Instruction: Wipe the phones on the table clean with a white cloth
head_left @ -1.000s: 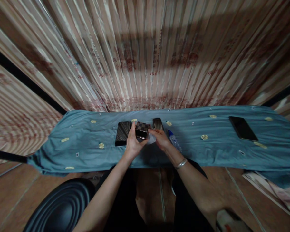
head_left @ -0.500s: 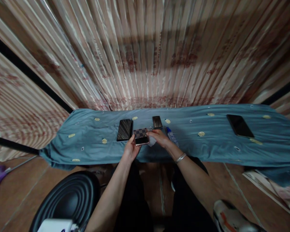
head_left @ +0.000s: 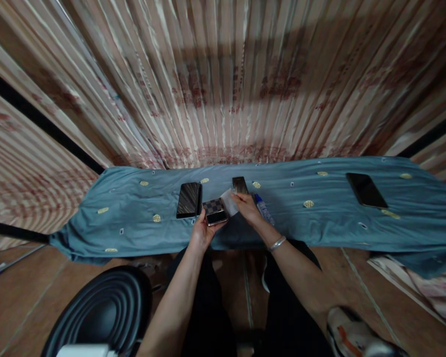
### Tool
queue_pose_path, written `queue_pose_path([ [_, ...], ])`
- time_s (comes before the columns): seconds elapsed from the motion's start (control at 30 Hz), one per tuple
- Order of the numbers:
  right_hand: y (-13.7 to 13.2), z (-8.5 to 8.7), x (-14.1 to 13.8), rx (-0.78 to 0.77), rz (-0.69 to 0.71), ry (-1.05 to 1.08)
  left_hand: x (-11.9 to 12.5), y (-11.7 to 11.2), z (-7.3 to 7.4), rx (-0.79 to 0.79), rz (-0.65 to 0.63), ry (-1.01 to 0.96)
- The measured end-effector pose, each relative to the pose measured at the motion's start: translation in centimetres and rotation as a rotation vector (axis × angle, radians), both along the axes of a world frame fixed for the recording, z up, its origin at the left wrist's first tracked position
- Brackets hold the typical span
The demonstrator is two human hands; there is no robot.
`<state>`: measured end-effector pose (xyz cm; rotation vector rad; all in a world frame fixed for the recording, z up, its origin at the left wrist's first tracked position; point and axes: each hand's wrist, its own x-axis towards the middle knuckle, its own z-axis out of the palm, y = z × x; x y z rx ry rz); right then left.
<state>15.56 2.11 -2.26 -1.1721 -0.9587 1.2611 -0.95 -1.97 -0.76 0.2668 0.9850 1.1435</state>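
My left hand point(head_left: 202, 230) is closed around the lower left of a small phone point(head_left: 214, 210) with a brown-and-grey checkered panel and a dark, shiny lower part. A thin whitish wipe point(head_left: 229, 202) is pinched in my right hand point(head_left: 246, 206), just right of the phone. Left of the phone, a larger black phone or tablet point(head_left: 188, 200) lies on the blue cloth. A small dark rectangular item point(head_left: 240, 184) lies behind my right hand, partly covered. Beside my right wrist is a clear bottle with a blue cap point(head_left: 263, 208).
The blue patterned cloth point(head_left: 308, 223) covers a long narrow surface. Another black tablet point(head_left: 366, 190) lies at its right. Striped curtains point(head_left: 223, 99) hang behind. A black ridged round seat point(head_left: 100, 307) stands at lower left, a shoe point(head_left: 351, 332) at lower right.
My right hand has come away from the phone's right edge, and the wipe is now spread out more beside it. My left hand keeps the phone, which is slightly tilted.
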Motion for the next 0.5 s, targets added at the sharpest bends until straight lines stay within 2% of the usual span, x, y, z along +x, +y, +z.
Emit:
queue_pose_path([
  [0.1,-0.6,0.4,0.0,0.068,-0.030,-0.146,0.4,0.1,-0.5,-0.004,-0.002,0.034],
  [0.23,-2.2,0.1,-1.7,0.404,0.127,-0.671,1.2,0.3,-1.5,0.011,0.033,0.044],
  [0.3,-2.9,-0.4,-3.0,0.477,0.185,-0.838,1.6,0.6,-1.8,0.022,0.096,0.050],
  [0.4,-3.8,-1.3,-4.3,0.489,0.204,-0.967,1.9,1.2,-1.9,0.022,0.173,0.077],
  [0.5,-4.4,-1.7,-4.7,0.547,0.253,-0.990,1.8,1.7,-1.7,0.023,0.187,0.064],
])
